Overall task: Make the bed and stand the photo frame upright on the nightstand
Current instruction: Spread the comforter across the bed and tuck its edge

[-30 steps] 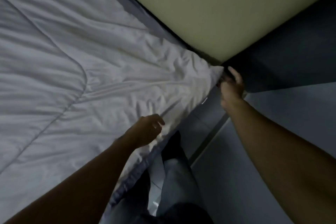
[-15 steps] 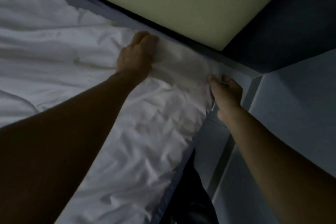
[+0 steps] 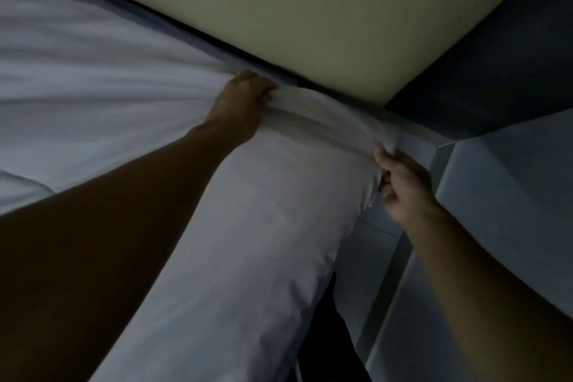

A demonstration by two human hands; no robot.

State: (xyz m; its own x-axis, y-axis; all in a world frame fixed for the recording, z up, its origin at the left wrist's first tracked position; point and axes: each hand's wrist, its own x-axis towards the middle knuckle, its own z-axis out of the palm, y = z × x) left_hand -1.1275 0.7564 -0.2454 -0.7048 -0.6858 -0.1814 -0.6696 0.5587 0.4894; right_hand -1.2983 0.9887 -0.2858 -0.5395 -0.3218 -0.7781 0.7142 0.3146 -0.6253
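Duvet (image 3: 108, 96) fills left and centre of frame. Its rolled top edge runs from centre down to the right, stretched between the hands. Left hand (image 3: 243, 104) clutches that edge at centre; right hand (image 3: 403, 187) pinches the corner, lower right. Next pull looks to be toward the upper right.

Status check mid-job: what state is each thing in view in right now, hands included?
left hand: grips the duvet's top edge, fingers curled over it.
right hand: grips the duvet's corner by the bed's side.
duvet: spread over the bed, top edge bunched into a roll between the two hands.
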